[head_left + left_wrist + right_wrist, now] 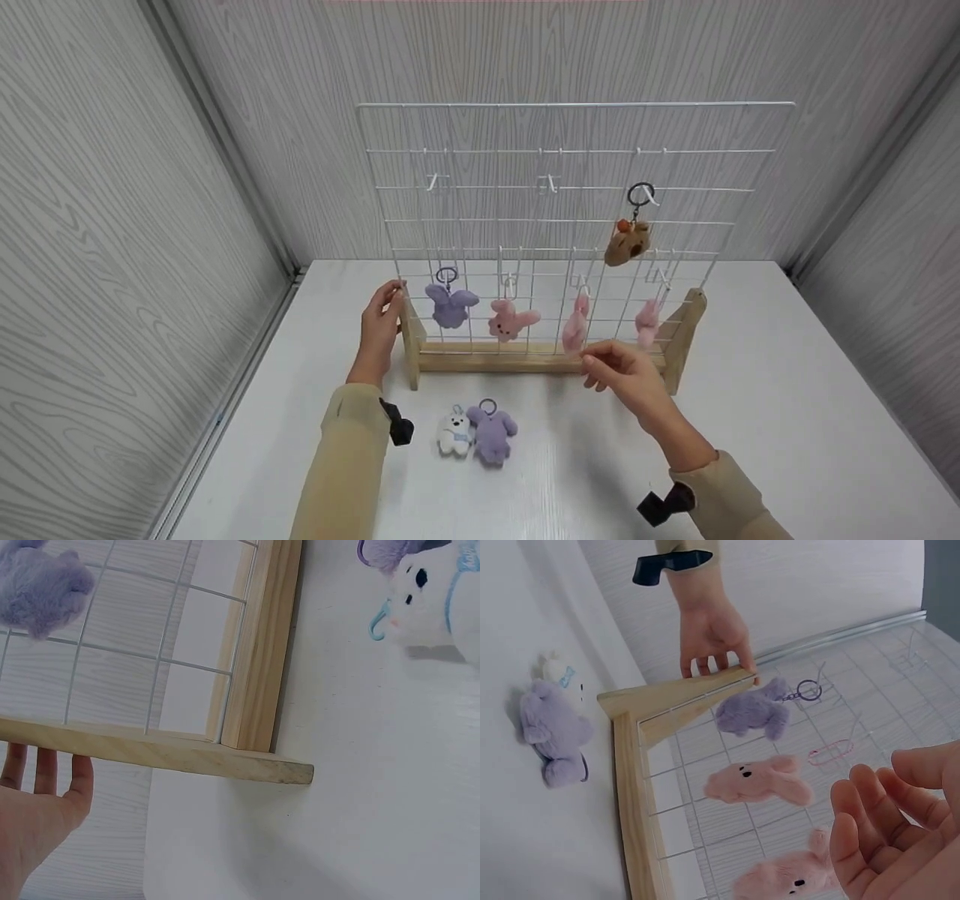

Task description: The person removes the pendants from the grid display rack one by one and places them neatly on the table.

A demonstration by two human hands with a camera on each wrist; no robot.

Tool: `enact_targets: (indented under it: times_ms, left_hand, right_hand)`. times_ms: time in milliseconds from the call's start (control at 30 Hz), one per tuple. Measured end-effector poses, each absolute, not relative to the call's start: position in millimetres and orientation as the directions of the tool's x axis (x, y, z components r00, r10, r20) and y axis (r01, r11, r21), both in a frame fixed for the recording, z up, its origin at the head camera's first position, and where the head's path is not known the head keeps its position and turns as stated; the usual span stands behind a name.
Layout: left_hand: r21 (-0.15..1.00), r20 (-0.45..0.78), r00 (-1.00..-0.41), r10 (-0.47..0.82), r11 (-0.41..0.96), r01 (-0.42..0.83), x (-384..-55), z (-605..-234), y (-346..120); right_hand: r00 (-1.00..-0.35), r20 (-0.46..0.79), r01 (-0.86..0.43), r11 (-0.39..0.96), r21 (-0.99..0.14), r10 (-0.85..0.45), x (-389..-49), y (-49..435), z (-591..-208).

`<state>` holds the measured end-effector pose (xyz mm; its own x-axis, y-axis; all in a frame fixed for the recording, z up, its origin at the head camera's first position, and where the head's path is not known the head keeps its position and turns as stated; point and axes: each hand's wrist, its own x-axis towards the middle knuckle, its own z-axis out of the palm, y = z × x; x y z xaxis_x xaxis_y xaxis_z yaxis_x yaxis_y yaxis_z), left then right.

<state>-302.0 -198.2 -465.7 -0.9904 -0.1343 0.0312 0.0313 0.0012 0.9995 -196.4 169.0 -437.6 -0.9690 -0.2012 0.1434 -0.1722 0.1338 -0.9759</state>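
Observation:
My left hand holds the left wooden side piece of a white wire grid rack, fingers along its outer face. My right hand is loosely curled in front of the rack, holding nothing, its fingertips close to the lower end of a pink plush keychain. On the same lower row hang a purple plush keychain, a pink plush bunny keychain and, at the right end, another pink plush keychain. A brown plush keychain hangs from an upper hook by its black ring.
A white plush bear keychain and a purple plush keychain lie side by side on the white table before the rack. Two bare upper hooks, left and middle, jut forward. Grey wood-grain panels enclose the table.

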Motion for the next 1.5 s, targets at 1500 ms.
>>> enact_targets:
  times_ms: [1500]
  left_hand:
    - [0.995, 0.099, -0.981, -0.169, 0.025, 0.096, -300, -470, -192]
  right_hand:
    - [-0.878, 0.479, -0.477, 0.042, -0.878, 0.024, -231, 211, -357]
